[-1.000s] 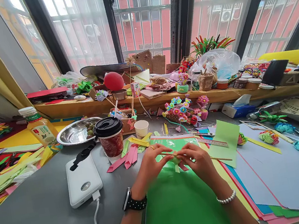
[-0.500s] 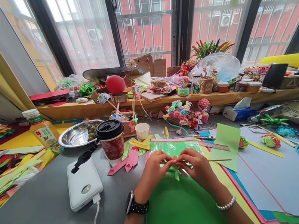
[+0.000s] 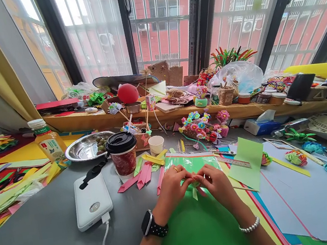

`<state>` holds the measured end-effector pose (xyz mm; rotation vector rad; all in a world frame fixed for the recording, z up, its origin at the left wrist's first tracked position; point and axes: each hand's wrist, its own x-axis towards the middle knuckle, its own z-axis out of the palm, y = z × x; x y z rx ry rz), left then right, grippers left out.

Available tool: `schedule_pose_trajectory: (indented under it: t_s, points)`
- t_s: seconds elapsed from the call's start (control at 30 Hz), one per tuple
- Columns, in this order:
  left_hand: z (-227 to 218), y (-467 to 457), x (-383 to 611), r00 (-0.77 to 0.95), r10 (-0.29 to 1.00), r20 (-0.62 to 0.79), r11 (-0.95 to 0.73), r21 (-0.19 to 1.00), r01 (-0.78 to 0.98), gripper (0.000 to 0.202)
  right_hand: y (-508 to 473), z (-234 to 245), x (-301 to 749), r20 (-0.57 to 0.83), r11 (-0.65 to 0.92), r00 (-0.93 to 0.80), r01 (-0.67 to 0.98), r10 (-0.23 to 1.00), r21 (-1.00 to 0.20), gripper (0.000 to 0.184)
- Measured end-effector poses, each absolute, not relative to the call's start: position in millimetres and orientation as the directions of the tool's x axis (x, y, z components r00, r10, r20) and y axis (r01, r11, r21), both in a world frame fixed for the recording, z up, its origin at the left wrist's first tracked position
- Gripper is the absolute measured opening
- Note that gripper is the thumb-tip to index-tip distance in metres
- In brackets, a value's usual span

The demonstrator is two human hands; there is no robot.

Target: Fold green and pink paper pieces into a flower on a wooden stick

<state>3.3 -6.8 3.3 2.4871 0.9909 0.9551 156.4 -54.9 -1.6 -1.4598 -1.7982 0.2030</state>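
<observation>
My left hand (image 3: 173, 187) and my right hand (image 3: 216, 184) meet over a green paper sheet (image 3: 199, 228), fingers pinched together on a small folded green paper piece (image 3: 195, 190) with strips hanging below. A thin wooden stick (image 3: 242, 188) pokes out to the right from under my right hand. A black watch sits on my left wrist, a bead bracelet on my right. A ring shows on my left hand.
A lidded coffee cup (image 3: 122, 153), a small paper cup (image 3: 156, 144), a white power bank (image 3: 92, 201) with cable, a steel plate (image 3: 86, 146), a juice bottle (image 3: 47, 143), pink folded strips (image 3: 142, 175), a ruler (image 3: 232, 161), coloured sheets (image 3: 288, 202) at right, paper flowers (image 3: 202, 122).
Both hands have drawn slightly closer together and lower over the green sheet, still working the small green piece. The view has shifted a little.
</observation>
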Motion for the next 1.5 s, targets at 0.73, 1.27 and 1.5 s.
schedule_pose_trajectory:
  t_s: [0.73,1.27,1.5]
  points:
    - [1.2,-8.3,5.5,0.567,0.669,0.480,-0.743,0.413,0.527,0.013,-52.4,-2.3,162.8,0.356,0.257,-0.021,0.732,0.934,-0.632,0.028]
    - [-1.6,-7.3,6.8,0.558,0.658,0.507,-0.752,0.399,0.524,0.012,-49.6,-7.4,161.3,0.306,0.222,-0.016,0.724,0.952,-0.653,0.029]
    - [-1.4,-7.1,4.9,0.553,0.674,0.490,-0.738,0.467,0.486,0.014,-47.8,-10.2,162.6,0.337,0.242,-0.017,0.730,0.941,-0.639,0.026]
